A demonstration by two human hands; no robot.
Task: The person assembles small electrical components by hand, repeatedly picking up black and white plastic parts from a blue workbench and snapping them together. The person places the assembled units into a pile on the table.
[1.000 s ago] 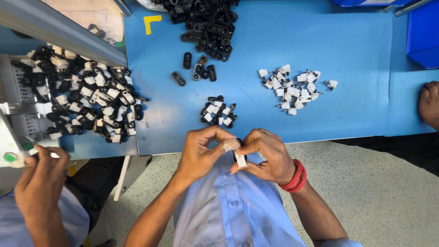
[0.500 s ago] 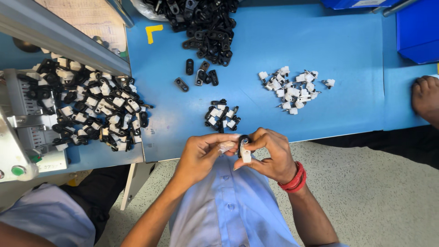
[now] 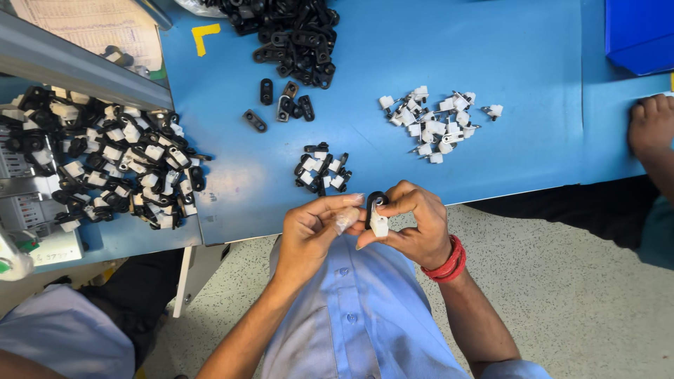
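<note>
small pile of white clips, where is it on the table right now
In the head view the pile of white clips lies on the blue table, right of centre, beyond the right hand.

- Printed paper sheet (image 3: pixel 84 28) — white, with a grid of lines, at the top left.
- White label (image 3: pixel 55 249) — rectangular, on the left-hand machine.

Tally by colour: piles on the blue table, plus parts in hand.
Black pile: 1
White pile: 1
Black-and-white piles: 2 (large pile, small pile)
Black part held: 1
White part held: 1
Total: 6
</note>
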